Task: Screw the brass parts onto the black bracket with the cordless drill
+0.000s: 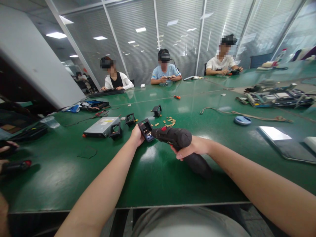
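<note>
My left hand (pixel 136 135) is closed around a small black bracket part (pixel 146 130), held up over the green table (pixel 74 171). My right hand (pixel 191 148) grips a black electric screwdriver (pixel 176 137) by its handle. The tool's tip points left and meets the bracket part. Beyond my hands lie several small tan pieces (pixel 170 122) and two more black brackets (pixel 130 118) (pixel 156 111).
A grey drive unit (pixel 101 127) lies left of my hands. A blue round disc (pixel 242 120), a cable, circuit boards (pixel 271 97) and a tablet (pixel 283 140) sit to the right. Three people sit at the far side. Another person's hand (pixel 7 146) shows at the left edge.
</note>
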Action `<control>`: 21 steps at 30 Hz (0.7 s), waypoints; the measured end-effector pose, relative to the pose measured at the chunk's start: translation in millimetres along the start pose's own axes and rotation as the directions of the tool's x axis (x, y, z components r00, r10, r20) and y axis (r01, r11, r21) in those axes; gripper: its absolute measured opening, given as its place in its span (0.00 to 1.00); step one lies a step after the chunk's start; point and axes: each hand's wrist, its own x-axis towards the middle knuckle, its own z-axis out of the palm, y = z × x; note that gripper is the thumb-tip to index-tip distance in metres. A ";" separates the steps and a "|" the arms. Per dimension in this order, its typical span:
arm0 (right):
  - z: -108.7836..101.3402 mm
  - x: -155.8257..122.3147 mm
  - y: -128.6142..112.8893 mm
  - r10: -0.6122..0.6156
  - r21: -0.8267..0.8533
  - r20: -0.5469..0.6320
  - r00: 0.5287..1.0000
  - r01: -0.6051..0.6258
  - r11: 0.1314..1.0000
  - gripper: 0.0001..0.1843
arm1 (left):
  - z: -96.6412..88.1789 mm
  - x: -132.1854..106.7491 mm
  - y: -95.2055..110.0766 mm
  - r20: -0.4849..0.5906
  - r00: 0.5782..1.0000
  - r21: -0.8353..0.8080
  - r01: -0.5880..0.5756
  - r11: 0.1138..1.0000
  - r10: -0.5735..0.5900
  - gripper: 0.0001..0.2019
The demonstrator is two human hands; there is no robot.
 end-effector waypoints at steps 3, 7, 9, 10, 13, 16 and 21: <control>-0.4 0.6 1.3 -0.019 -0.012 0.010 1.000 0.019 1.000 0.18 | 0.0 0.7 -0.3 0.011 1.000 -0.006 -0.006 1.000 0.006 0.12; -0.1 0.0 -1.1 0.019 -0.021 0.006 1.000 -0.018 1.000 0.19 | 1.4 -1.1 0.3 0.008 1.000 -0.031 -0.004 1.000 0.004 0.12; 0.6 -0.7 -3.0 0.033 -0.004 0.003 0.999 -0.033 0.999 0.19 | 2.1 -1.9 0.5 0.003 1.000 -0.035 -0.010 0.999 0.011 0.12; 1.0 -1.0 -3.9 0.036 0.007 0.007 0.999 -0.036 0.999 0.19 | 2.2 -2.1 0.5 0.003 1.000 -0.036 -0.015 0.999 0.015 0.11; 1.6 -1.3 -5.3 0.031 0.027 0.019 0.999 -0.031 0.999 0.19 | 1.8 -1.3 0.0 0.005 1.000 -0.035 -0.017 0.999 0.017 0.11; 0.7 -1.0 -4.4 0.016 0.030 0.028 0.999 -0.017 0.999 0.17 | 0.4 0.9 -1.1 0.002 1.000 -0.038 -0.011 0.999 0.011 0.11; -3.8 -1.8 1.4 -0.009 0.007 0.037 0.999 0.008 1.000 0.17 | 0.5 2.0 -1.8 0.002 1.000 -0.038 -0.013 0.999 0.013 0.12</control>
